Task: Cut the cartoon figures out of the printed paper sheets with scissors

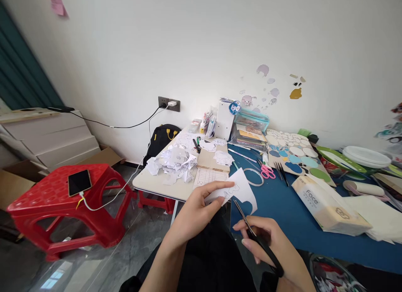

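Observation:
My left hand (201,210) pinches a white sheet of paper (238,189) printed with a line drawing, holding it up over the table's near edge. My right hand (270,244) is closed round the black handles of a pair of scissors (251,229). The thin blades point up and left, and their tips meet the paper's lower edge. Both hands hover above my dark-clothed lap, just in front of the blue table mat (282,208).
A heap of paper scraps (176,162) lies on the white table (157,187). Pink scissors (266,171), a tape ring (253,177), a tissue pack (326,206) and a cutout sheet (293,154) sit on the mat. A phone (79,182) charges on a red stool (59,204) at left.

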The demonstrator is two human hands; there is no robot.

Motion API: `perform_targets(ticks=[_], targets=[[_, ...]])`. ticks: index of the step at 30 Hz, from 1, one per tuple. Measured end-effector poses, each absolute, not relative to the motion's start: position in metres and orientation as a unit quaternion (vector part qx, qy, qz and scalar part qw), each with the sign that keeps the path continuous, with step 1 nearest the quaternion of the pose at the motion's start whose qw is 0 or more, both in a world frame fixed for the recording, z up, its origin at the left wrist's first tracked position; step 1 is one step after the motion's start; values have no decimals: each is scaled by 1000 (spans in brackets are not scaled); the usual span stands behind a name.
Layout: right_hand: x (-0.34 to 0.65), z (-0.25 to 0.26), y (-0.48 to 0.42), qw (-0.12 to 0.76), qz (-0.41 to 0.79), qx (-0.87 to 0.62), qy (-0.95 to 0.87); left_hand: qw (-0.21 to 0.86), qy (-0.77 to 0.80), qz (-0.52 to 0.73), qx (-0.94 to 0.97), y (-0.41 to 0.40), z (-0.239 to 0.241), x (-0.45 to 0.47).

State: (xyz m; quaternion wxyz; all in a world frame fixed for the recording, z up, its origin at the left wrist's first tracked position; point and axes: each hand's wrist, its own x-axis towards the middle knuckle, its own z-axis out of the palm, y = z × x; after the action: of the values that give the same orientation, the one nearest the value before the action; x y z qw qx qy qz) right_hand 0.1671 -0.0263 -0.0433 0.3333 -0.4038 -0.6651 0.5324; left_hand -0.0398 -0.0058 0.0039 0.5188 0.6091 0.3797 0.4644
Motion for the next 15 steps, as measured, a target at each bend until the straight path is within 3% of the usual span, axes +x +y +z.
perform_targets(ticks=[15], targets=[[150, -39, -24, 353, 557, -358, -661, 563, 340, 469, 589, -8, -4, -38]])
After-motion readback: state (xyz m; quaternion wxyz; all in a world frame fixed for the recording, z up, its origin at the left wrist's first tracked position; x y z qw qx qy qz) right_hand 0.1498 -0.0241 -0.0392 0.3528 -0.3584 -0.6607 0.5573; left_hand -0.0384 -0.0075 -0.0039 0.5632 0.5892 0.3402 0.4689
